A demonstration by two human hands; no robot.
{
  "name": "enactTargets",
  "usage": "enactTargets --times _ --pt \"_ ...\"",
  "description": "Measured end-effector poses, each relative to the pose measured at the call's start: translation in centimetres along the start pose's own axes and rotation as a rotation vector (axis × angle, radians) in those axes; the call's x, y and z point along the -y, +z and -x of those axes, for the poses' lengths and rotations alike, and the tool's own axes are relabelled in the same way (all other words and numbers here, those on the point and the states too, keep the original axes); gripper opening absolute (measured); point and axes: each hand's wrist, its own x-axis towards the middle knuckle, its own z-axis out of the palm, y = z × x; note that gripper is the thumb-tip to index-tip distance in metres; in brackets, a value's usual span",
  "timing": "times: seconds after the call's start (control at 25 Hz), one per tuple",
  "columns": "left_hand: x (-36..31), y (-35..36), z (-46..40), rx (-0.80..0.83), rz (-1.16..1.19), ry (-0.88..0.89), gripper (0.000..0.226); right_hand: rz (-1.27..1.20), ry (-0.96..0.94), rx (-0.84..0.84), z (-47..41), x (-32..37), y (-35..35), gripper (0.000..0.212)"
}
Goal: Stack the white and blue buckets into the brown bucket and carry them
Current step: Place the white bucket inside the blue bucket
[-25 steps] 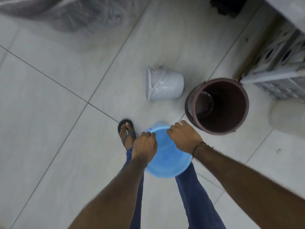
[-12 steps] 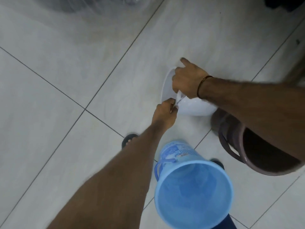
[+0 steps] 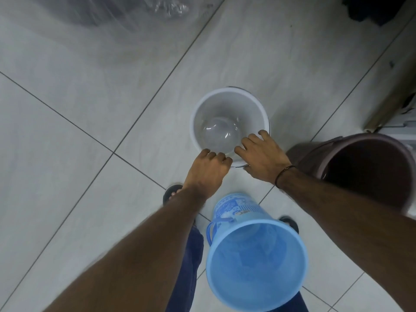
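The white bucket point(image 3: 225, 102) stands upright on the tiled floor, mouth up and empty. My left hand point(image 3: 206, 172) curls over its near rim. My right hand point(image 3: 261, 156) grips the same rim further right, fingers inside the bucket and thumb outside. The blue bucket point(image 3: 256, 262) stands upright between my feet, nearer to me than the white one, with nothing in it and no hand on it. The brown bucket point(image 3: 369, 176) stands upright to the right, partly hidden behind my right forearm; its inside is dark.
Clear plastic wrapping point(image 3: 135, 10) lies along the far left of the floor. A dark object point(image 3: 378, 7) sits at the top right. A wooden-edged unit point(image 3: 391, 102) lines the right side behind the brown bucket. My sandalled left foot point(image 3: 171, 193) is just behind my left hand.
The white bucket, on its side a second ago, now stands upright. Both hands left the blue bucket, which now stands between my feet, and went to the white bucket's rim.
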Motion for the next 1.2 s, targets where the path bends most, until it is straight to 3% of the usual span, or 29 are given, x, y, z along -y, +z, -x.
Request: enactTargets --times 0.24,0.36,0.44,0.52,0.72,0.92,1.04,1.12,1.2 --pt "-0.4 3.6 1.8 0.087 -0.137 0.027 0.020 0.012 0.007 0.110 0.9 2.2 3.3 0.041" --pt "-0.2 3.4 1.7 0.155 -0.232 0.021 0.016 -0.031 -0.016 0.184 1.4 1.9 2.5 0.023" --pt "-0.3 1.8 1.4 0.147 -0.264 0.050 0.012 -0.065 0.013 0.213 2.3 1.3 0.8 0.027" --pt "-1.2 -1.5 2.2 0.143 -0.252 0.072 0.013 -0.160 0.047 0.203 4.1 0.9 -2.5 0.026" --pt "-7.7 -15.8 7.3 0.129 -0.253 -0.026 0.042 -0.261 0.063 0.156 13.7 1.7 -14.4 0.022" --pt "-16.8 -26.1 16.5 0.110 -0.199 -0.080 0.043 -0.257 0.021 0.085 27.3 5.3 -23.3 0.022" --pt "-21.8 -25.5 21.6 0.107 -0.130 -0.116 0.045 -0.217 -0.086 0.067 32.7 8.0 -22.6 0.017" --pt "-24.3 -22.3 24.6 0.115 -0.092 -0.123 0.040 -0.170 -0.099 0.143 35.1 10.4 -20.2 0.006" --pt "-25.5 -17.7 26.5 0.161 -0.070 -0.133 0.037 -0.162 -0.082 0.187 36.2 12.8 -15.5 0.016"
